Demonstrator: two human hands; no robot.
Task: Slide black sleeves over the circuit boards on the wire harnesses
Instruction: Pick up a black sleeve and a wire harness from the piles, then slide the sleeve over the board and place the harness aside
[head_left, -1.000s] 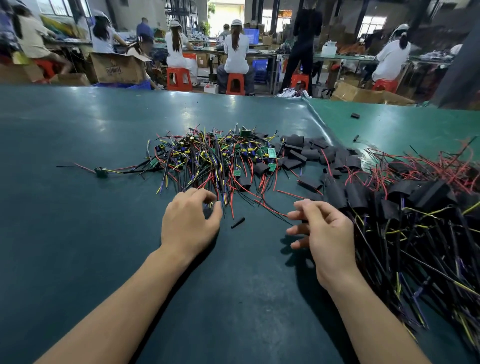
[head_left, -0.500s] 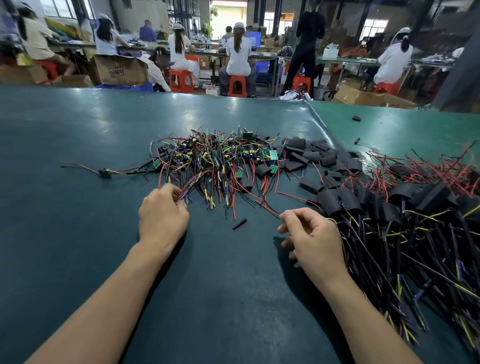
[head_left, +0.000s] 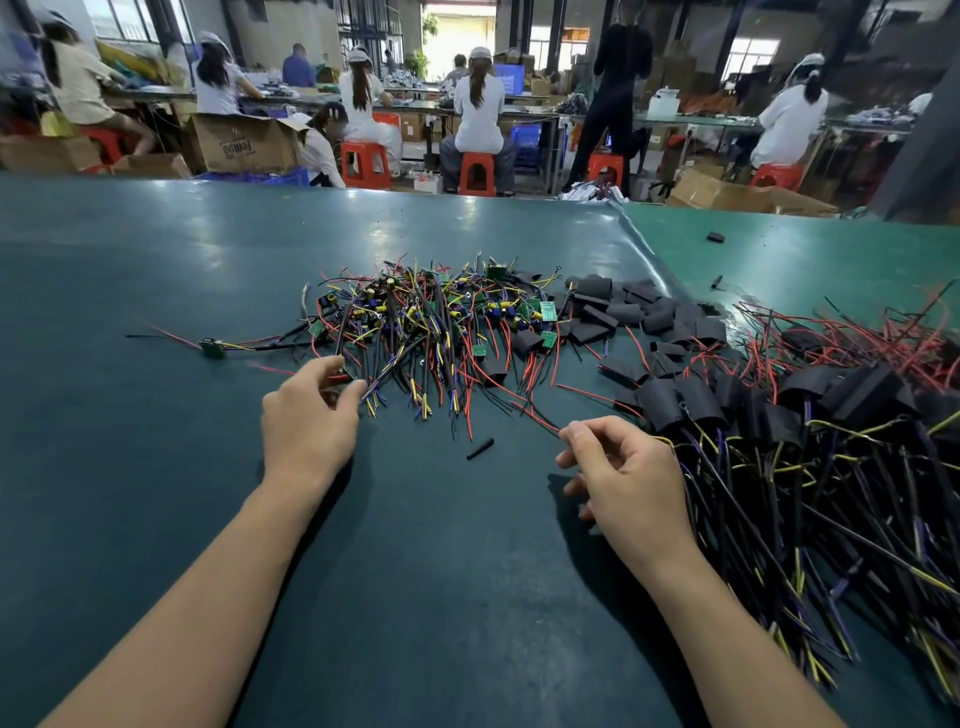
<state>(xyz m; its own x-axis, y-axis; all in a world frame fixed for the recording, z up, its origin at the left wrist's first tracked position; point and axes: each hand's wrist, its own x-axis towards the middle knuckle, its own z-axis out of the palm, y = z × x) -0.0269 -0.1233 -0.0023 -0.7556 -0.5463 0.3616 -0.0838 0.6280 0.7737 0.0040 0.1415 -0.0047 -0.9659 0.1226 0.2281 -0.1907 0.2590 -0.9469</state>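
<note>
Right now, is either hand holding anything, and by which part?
The left hand pinches wire ends at the near edge of the unsleeved harness pile. The right hand is curled; whether it holds anything cannot be told.

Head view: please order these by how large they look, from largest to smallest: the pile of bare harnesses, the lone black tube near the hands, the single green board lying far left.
1. pile of bare harnesses
2. and 3. lone black tube and single green board: both small, too alike to rank.
</note>
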